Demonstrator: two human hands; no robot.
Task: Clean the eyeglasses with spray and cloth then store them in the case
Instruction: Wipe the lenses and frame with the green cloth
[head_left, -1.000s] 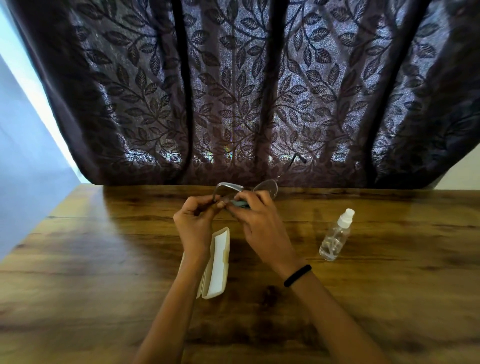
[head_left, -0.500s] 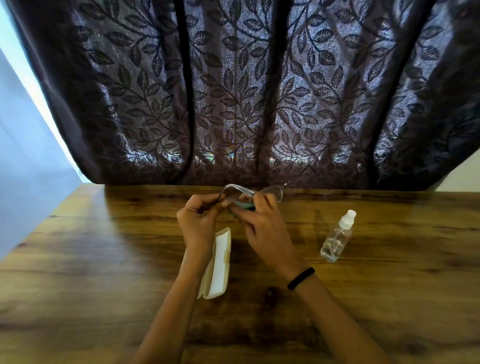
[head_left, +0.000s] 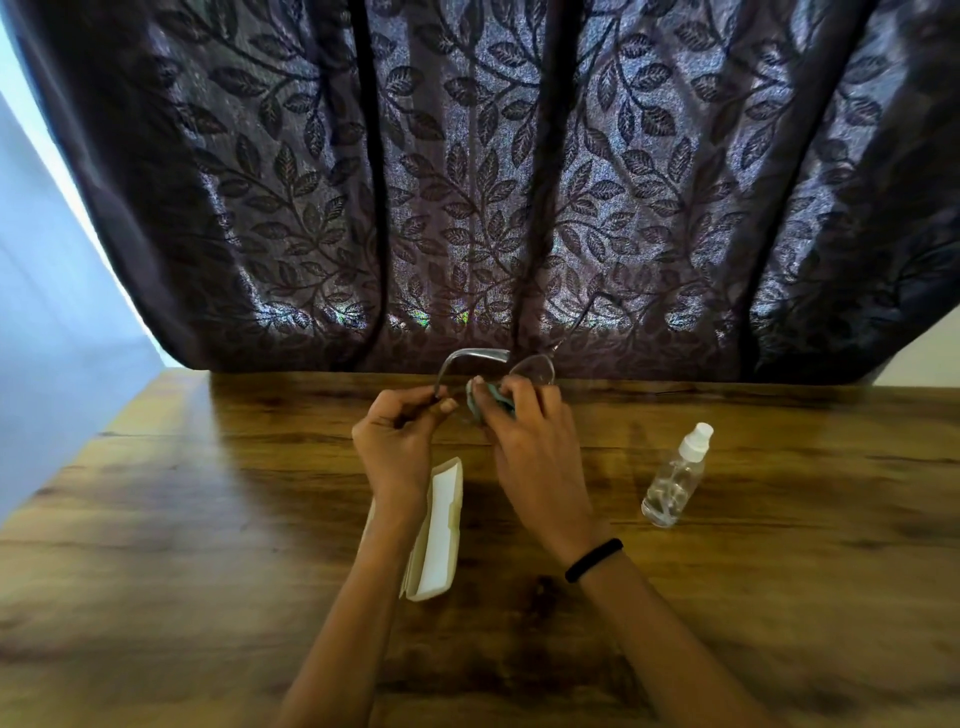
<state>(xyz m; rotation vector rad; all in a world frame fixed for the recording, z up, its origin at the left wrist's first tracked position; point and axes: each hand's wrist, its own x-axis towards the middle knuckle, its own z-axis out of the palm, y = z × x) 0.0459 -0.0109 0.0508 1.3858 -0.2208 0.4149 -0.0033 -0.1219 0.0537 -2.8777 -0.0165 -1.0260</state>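
Thin-framed eyeglasses (head_left: 530, 368) are held up over the far middle of the wooden table (head_left: 208, 519). My left hand (head_left: 397, 441) pinches the frame at its left side. My right hand (head_left: 530, 441) presses a small teal cloth (head_left: 480, 399) against the left lens, and most of the cloth is hidden under the fingers. One temple arm sticks up and back to the right against the curtain. A white glasses case (head_left: 439, 530) lies open on the table beneath my left wrist. A clear spray bottle (head_left: 675, 478) with a white nozzle stands upright to the right of my hands.
A dark leaf-patterned curtain (head_left: 493, 182) hangs along the table's far edge. A pale wall (head_left: 47, 338) lies to the left of the table. A black band sits on my right wrist.
The glasses have tilted slightly in my hands, so the temple arm points up and right again. My right fingers have shifted with the cloth on the lens.
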